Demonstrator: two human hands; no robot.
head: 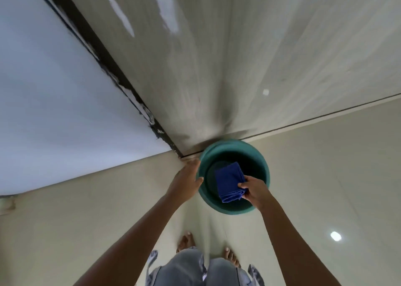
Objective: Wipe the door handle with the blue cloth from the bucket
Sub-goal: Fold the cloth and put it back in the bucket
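Note:
A teal bucket stands on the pale floor at the foot of a grey door. A folded blue cloth sits over its opening, and my right hand pinches the cloth's near right corner. My left hand rests against the bucket's left rim, thumb on the edge. The door handle is out of view.
The grey door rises ahead, with a dark frame strip and a white wall to its left. My bare feet stand on the glossy tiled floor just behind the bucket.

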